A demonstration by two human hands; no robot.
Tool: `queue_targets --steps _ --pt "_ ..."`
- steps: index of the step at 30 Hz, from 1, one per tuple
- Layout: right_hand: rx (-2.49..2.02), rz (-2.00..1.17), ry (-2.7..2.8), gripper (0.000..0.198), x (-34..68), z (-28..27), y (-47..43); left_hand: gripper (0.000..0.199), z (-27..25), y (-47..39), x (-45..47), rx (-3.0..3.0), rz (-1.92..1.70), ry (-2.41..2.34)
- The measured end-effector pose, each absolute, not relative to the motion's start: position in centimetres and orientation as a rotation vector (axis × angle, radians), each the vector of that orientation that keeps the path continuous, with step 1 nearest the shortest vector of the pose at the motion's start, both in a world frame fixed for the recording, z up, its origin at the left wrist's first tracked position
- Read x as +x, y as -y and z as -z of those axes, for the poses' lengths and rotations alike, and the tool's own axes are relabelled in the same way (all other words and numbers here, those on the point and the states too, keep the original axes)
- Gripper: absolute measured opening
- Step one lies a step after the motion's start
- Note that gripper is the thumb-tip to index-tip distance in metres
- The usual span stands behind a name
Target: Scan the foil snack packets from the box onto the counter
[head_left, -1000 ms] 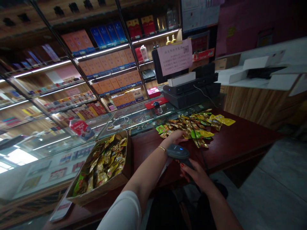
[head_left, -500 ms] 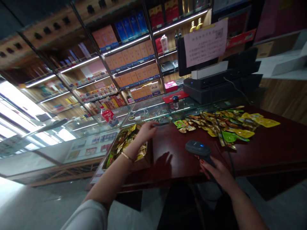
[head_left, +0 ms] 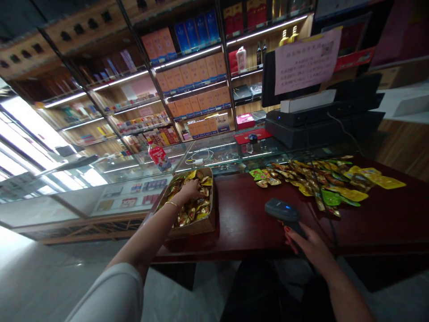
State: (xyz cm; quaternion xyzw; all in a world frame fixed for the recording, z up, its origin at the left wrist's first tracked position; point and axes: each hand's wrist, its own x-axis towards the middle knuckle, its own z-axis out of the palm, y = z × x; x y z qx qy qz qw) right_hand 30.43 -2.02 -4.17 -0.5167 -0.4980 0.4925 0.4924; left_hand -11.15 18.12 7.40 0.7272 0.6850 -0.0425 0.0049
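A cardboard box (head_left: 212, 219) full of small shiny snack packets (head_left: 192, 212), gold, brown and yellow, stands at the left end of the dark red table. My left hand (head_left: 190, 191) reaches inside it, palm down on the packets with fingers apart; some fingertips are hidden among them. My right hand (head_left: 306, 241) grips the handle of a dark barcode scanner (head_left: 282, 209), which points left above the table and shows a blue light. Behind the scanner lies a loose pile of similar packets (head_left: 301, 174), with green and yellow ones among them.
A glass display counter (head_left: 134, 167) runs along the back and left, bearing a red-labelled bottle (head_left: 159, 156). A monitor with a pink paper sign (head_left: 306, 62) stands behind the packet pile, near a computer mouse (head_left: 253, 137). The scanner's cable (head_left: 330, 223) crosses the table (head_left: 239, 219).
My left hand has moved from above the box's right edge down and left onto the packets inside. My right hand still holds the scanner. The view has shifted slightly.
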Motion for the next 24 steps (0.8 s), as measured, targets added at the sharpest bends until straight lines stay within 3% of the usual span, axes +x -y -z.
queue_targets --steps 7,12,14,20,24 --pt "-1.235 -1.188 1.216 0.037 30.2 3.2 2.3 0.042 -9.0 -15.3 -10.5 2.317 0.138 -2.069" --pt "-1.210 -1.190 1.233 0.035 30.2 3.3 2.1 0.030 -9.8 -13.7 -9.7 2.292 0.022 -2.047" --pt "-1.208 -1.191 1.237 0.034 30.3 3.5 2.0 0.030 -10.2 -13.1 -9.3 2.237 -0.154 -2.069" --pt "-1.225 -1.180 1.241 0.035 30.2 3.6 2.0 0.035 -11.0 -8.6 -4.4 1.978 -1.199 -1.846" --pt "-1.236 -1.168 1.239 0.036 30.1 3.1 2.2 0.045 -8.8 -6.1 1.8 1.539 -1.426 -1.390"
